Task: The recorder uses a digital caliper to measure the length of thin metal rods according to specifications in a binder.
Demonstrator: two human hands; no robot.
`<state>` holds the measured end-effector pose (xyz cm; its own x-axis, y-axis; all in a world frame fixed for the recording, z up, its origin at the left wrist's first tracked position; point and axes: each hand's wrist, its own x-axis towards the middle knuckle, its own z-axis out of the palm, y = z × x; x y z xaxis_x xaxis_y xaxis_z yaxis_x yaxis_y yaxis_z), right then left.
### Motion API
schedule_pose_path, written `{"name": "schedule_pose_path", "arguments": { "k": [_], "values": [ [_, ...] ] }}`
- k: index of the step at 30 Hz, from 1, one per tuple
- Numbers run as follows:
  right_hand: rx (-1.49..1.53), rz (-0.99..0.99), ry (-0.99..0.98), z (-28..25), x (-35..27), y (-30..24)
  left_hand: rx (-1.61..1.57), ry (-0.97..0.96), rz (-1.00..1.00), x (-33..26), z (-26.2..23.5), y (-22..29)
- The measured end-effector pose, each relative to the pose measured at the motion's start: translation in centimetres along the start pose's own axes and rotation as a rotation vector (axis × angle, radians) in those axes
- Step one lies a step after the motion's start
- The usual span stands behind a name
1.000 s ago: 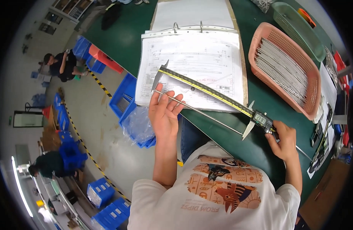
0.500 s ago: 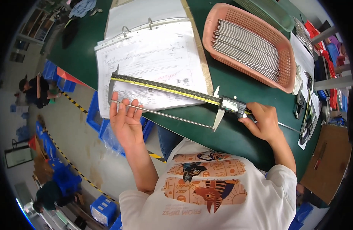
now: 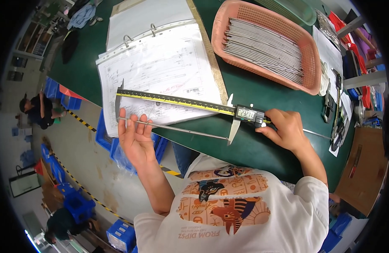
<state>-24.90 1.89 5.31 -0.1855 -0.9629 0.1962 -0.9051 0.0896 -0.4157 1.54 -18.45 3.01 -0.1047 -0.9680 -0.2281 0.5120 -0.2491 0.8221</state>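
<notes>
Holding thin metal rod (image 3: 177,128) between caliper (image 3: 182,102) jaws: our left hand (image 3: 135,137) fingers grasp rod, right hand (image 3: 285,128) grips slider.

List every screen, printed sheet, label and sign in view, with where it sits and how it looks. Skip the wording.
Caliper display: small grey rectangular screen on the black slider, beside the right hand.
Drawing sheet: white page with line drawings, in the open ring binder on the green table, above the left hand.
Small label: white with dark bars, on that sheet.
Paper sheets: white, right of the pink basket.
</notes>
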Motion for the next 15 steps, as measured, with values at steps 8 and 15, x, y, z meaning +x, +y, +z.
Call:
{"name": "schedule_pose_path", "arguments": {
  "k": [8,15],
  "values": [
    [-0.004,-0.003,0.002,0.25,0.37,-0.17,0.098,0.043,-0.015,0.08,-0.39,0.17],
    [-0.013,-0.004,0.017,0.35,0.63,-0.36,0.055,0.009,-0.019,0.1,-0.87,0.53]
  ]
}}
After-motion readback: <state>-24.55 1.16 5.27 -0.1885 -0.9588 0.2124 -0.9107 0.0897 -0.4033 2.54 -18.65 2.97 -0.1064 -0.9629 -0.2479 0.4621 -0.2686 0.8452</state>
